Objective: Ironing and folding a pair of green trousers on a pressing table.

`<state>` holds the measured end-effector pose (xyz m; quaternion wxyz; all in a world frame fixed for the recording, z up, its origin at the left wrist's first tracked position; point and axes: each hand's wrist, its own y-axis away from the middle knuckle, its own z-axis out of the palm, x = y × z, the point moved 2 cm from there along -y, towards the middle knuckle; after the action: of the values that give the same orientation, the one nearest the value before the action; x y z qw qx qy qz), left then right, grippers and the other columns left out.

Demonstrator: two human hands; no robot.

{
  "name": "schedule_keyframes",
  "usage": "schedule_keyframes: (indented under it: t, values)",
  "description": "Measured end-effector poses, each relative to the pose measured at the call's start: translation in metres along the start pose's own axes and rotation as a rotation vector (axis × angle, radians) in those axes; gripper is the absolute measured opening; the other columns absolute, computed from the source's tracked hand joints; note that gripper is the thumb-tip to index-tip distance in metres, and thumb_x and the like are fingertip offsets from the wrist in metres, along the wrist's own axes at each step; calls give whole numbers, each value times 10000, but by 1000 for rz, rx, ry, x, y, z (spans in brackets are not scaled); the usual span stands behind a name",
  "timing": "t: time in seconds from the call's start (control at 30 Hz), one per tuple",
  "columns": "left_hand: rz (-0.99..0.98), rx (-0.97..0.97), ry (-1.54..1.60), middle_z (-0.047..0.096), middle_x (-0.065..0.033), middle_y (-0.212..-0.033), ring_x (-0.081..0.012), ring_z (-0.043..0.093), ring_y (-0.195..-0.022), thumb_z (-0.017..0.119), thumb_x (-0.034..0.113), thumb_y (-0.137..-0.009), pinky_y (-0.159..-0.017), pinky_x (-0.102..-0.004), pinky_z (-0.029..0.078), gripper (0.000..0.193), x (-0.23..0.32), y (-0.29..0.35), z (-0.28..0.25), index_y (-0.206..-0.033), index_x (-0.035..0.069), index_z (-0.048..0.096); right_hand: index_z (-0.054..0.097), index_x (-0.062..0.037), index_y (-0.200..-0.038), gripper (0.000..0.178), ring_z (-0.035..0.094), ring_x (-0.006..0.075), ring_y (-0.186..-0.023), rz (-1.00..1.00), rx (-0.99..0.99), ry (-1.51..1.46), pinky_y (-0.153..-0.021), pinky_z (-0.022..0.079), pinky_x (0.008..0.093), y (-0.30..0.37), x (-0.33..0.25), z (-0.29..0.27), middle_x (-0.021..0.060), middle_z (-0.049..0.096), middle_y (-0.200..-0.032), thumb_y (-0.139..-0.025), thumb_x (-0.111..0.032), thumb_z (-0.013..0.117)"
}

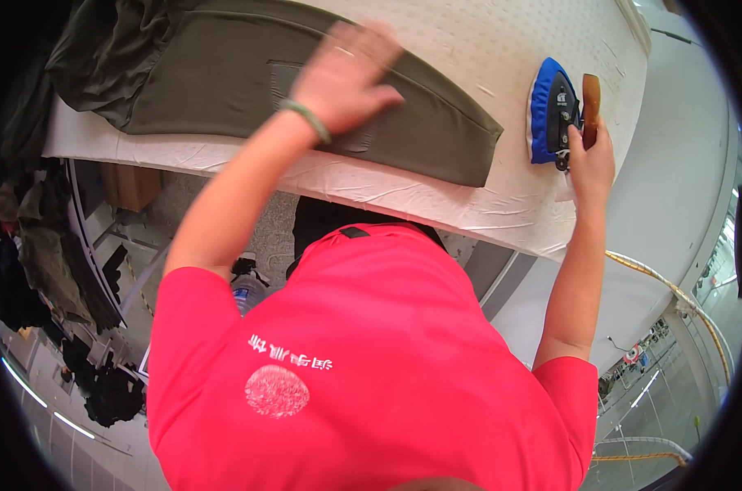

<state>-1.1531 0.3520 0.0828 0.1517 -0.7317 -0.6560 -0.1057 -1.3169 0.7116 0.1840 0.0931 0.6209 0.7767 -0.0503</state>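
Note:
An olive-green garment, its visible part shaped like a trouser leg (215, 90), lies flat along the near side of the padded ironing table (453, 41). My left hand (344, 78) is over the middle of it, thumb apart and fingers stretched out, somewhat smeared by motion. Whether the palm presses on the cloth I cannot tell. To the right of the leg's narrow end sits an iron (561, 110) with a blue cover around its dark body and a brown handle. My right hand (592, 159) grips the near end of that handle.
Bunched olive cloth (101, 57) hangs over the table's left end. Below it, dark garments (48, 245) hang at the left, near a cardboard box (131, 186). A yellow-and-white hose (674, 286) curves down at the right. A clear plastic bottle (248, 292) stands below, beside my left sleeve.

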Motion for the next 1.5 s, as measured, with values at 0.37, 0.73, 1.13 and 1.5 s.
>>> schedule_keyframes:
  t: [0.37,0.73,1.13,1.5]
  values:
    - [561,-243,507,354,-137,-1662,-339,256,-1567,668,495,-921,-1292,-521,147,802,83,53,39,-1569,95,418,713,9,-1159,399,697,164,-782,282,-280,-317,-738,550,289,12,-107,-16,61,720,-879,-951,-327,767]
    - [-138,-64,26,379,-114,-1653,-309,333,-1536,651,406,-962,-1254,-506,234,686,-111,171,-74,-1557,121,463,708,-72,-1225,338,746,358,-941,-128,-293,-86,-823,564,403,47,-249,64,190,759,-1015,-920,-208,761]
    - [-940,929,528,670,-120,-1295,-233,624,-1200,634,57,-1006,-1050,-371,487,326,-200,263,-135,-1323,-15,619,699,13,-1112,326,727,434,-885,-610,-675,-50,-773,582,527,28,-522,84,273,737,-975,-886,-216,650]
    - [-1347,1027,1391,620,-140,-1377,-309,590,-1258,706,304,-1002,-1095,-442,449,596,-378,284,-161,-1468,-1,493,651,-71,-1306,488,722,400,-981,35,-426,-79,-851,569,442,51,-320,62,236,741,-1064,-894,-309,760]
